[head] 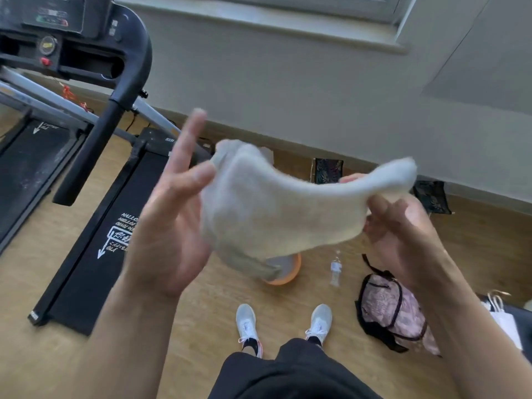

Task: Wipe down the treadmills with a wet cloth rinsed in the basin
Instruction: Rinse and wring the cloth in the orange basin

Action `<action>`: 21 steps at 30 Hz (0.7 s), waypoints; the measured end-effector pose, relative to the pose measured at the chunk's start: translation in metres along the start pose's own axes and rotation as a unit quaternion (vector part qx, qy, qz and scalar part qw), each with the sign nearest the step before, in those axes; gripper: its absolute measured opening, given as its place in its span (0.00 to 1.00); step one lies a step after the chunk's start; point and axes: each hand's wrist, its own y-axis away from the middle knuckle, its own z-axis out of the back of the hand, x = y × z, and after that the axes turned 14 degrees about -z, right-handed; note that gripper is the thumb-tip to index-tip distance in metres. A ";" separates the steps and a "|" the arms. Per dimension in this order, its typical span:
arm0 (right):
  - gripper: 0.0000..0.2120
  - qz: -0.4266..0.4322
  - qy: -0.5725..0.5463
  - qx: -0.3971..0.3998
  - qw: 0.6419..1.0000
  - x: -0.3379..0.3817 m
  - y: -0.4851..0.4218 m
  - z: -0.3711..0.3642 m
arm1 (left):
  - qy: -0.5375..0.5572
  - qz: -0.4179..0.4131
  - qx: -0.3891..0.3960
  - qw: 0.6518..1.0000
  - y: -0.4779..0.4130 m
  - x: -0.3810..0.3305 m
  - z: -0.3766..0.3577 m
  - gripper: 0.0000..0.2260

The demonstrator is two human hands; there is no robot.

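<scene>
The risk I see is that the pale grey-white fuzzy cloth [276, 214] slips down. Only the right hand [403, 226] really has it, with fingers and thumb curled round its end at about three o'clock. The left hand [169, 231], at nine o'clock, has straight, spread fingers that only touch the other edge, so I judge it holds nothing. A wet cloth would be heavy and limp, and a loose pinch may let it fall. It hangs in the air between both hands, sagging in the middle, above the round orange plastic basin [290, 275] on the floor at twelve o'clock from the person's feet. Most drips would land in there, but some could reach the smooth light wooden floor [207, 318] and make it slippery. The thin clear plastic water bottle [335, 269] at one o'clock could tip over easily, and the soft pink patterned backpack [394, 309] lies at two o'clock. The black treadmill [86, 254], hard and dusty-looking, stands at ten o'clock, not touched.
</scene>
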 end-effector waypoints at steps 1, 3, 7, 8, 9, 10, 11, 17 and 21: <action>0.41 -0.009 0.006 0.015 1.000 -0.004 -0.001 0.005 | 0.020 0.036 0.018 0.999 -0.002 0.014 0.002 0.35; 0.34 -0.050 0.023 -0.005 0.998 -0.025 -0.002 0.009 | 0.018 0.170 0.029 0.985 0.006 0.052 0.003 0.35; 0.26 -0.121 0.010 -0.118 0.986 -0.073 0.009 0.017 | -0.069 0.297 -0.024 0.952 0.049 0.129 0.011 0.25; 0.25 -0.129 0.022 -0.139 0.982 -0.080 0.010 0.020 | -0.089 0.305 -0.048 0.947 0.055 0.138 0.014 0.22; 0.23 -0.133 0.040 -0.155 0.978 -0.085 0.012 0.024 | -0.104 0.309 -0.066 0.943 0.059 0.144 0.017 0.18; 0.20 -0.141 0.051 -0.164 0.975 -0.086 0.014 0.026 | -0.114 0.309 -0.075 0.941 0.058 0.145 0.020 0.14; 0.18 -0.146 0.054 -0.157 0.975 -0.086 0.016 0.029 | -0.113 0.307 -0.075 0.942 0.055 0.143 0.021 0.12; 0.20 -0.142 -0.021 -0.172 0.974 -0.068 0.025 0.032 | -0.042 0.263 -0.066 0.962 0.039 0.119 0.030 0.21; 0.14 -0.203 0.029 -0.178 0.962 -0.094 0.027 0.033 | -0.149 0.250 -0.141 0.946 0.048 0.140 0.041 0.30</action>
